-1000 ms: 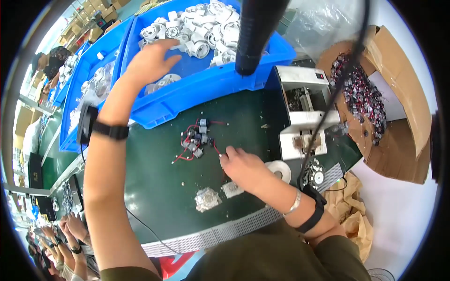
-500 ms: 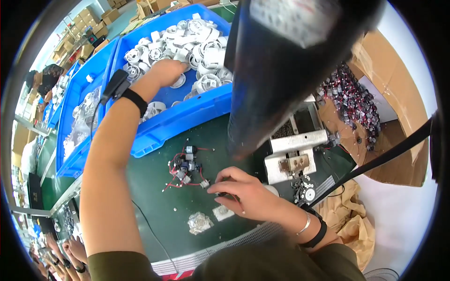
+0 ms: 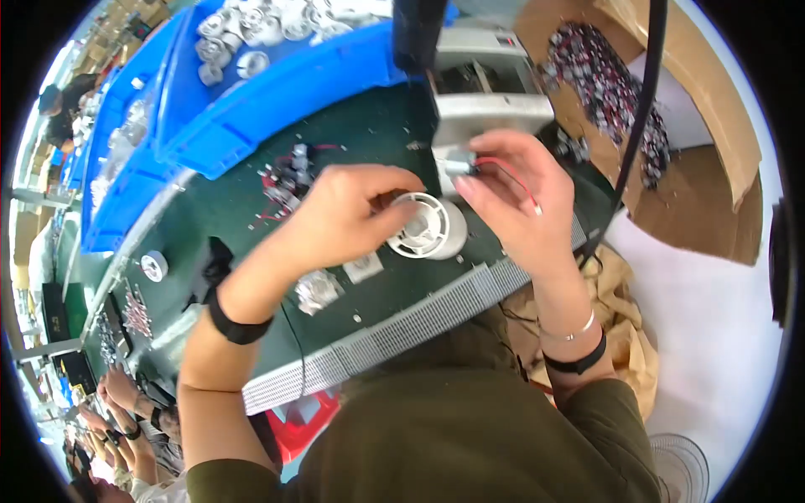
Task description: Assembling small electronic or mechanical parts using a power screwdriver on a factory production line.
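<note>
Desk (image 3: 352,126) is dotted with loose bits; anything set down there could pick up debris or get mixed in. Blue bin (image 3: 277,96) at the far side holds a heap of white parts; a piece dropped in would be hard to pick out. Carton (image 3: 696,243) on the right is full of small wired parts, tangle risk if a lead hooks in passing. Machine (image 3: 495,113) is just beyond the right hand (image 3: 532,197); depth hard to judge, but an outward swing could catch its edge. Black cable (image 3: 652,84) hangs to the right, possible snag for that arm. Left hand (image 3: 340,205) pinches the white housing (image 3: 419,225) by its left rim; right hand has a motor (image 3: 459,163) between thumb and fingertips. Motor pile (image 3: 289,180) lies just past the left hand; a low sweep could drag it by its leads. Roll (image 3: 457,230) shows right behind the housing, can't tell if touching; a bump could shift it. Housing is over the desk, edge grip only, so an off-centre push could tilt it. Motor is apart from it; smooth body may twist in the fingertips. Red wire (image 3: 513,172) curves across the palm, could get trapped or tugged off its joint. Plug (image 3: 537,210) at its end looks loose, likely first to snag.
</note>
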A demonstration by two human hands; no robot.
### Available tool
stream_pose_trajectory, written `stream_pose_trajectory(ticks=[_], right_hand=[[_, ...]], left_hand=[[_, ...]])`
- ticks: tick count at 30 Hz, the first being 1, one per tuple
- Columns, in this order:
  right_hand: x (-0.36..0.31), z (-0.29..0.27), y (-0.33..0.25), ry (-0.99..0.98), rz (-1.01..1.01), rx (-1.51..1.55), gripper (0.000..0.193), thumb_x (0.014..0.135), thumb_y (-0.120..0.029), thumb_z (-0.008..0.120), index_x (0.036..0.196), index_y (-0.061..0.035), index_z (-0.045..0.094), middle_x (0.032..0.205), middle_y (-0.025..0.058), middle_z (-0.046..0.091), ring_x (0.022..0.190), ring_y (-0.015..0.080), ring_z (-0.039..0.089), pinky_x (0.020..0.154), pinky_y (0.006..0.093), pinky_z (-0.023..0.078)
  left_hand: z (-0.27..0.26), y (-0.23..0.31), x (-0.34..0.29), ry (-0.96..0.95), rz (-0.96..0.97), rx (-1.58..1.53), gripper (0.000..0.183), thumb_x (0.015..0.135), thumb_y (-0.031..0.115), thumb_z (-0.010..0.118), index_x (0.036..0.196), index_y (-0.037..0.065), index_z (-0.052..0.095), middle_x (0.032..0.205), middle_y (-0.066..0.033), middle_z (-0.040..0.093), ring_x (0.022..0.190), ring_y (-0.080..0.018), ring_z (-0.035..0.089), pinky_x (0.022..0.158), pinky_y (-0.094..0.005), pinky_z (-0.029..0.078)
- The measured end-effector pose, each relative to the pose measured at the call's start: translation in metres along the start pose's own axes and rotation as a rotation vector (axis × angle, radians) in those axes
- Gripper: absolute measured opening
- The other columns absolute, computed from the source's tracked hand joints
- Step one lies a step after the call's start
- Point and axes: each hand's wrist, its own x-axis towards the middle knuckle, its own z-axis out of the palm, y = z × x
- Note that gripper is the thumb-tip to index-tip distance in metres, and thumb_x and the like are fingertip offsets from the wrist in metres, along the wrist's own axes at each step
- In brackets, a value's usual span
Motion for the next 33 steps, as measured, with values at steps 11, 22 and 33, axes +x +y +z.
stream_pose_trajectory(ticks=[11, 22, 33], right_hand=[[-0.026, -0.023, 0.017, -0.229, 0.133, -0.254, 0.024, 0.079, 0.003, 0.066, 0.102, 0.0019, 0.059, 0.100, 0.0065, 0.058, 0.087, 0.0127, 0.059, 0.077, 0.0254, 0.049], [-0.009, -0.014, 0.020, -0.481, -0.332, -0.904, 0.023, 0.071, -0.005, 0.069, 0.091, -0.0015, 0.059, 0.088, 0.0095, 0.059, 0.082, 0.0299, 0.057, 0.073, 0.0380, 0.048], [-0.011, -0.013, 0.014, -0.459, -0.245, -0.974, 0.019, 0.073, -0.004, 0.069, 0.087, -0.0017, 0.056, 0.083, 0.0104, 0.057, 0.081, 0.0301, 0.057, 0.070, 0.0381, 0.047]], left_hand=[[0.080, -0.023, -0.020, 0.217, 0.254, 0.065, 0.056, 0.068, 0.018, 0.077, 0.118, 0.003, 0.055, 0.116, -0.0145, 0.057, 0.105, -0.0341, 0.055, 0.090, -0.0405, 0.046], [0.096, -0.019, -0.027, 0.436, 0.112, 0.035, 0.057, 0.067, 0.016, 0.079, 0.116, 0.002, 0.053, 0.112, -0.0149, 0.058, 0.102, -0.0336, 0.057, 0.084, -0.0395, 0.049], [0.097, -0.029, -0.032, 0.422, 0.131, -0.015, 0.059, 0.070, 0.019, 0.078, 0.119, 0.001, 0.051, 0.112, -0.0166, 0.058, 0.101, -0.0346, 0.057, 0.085, -0.0396, 0.048]])
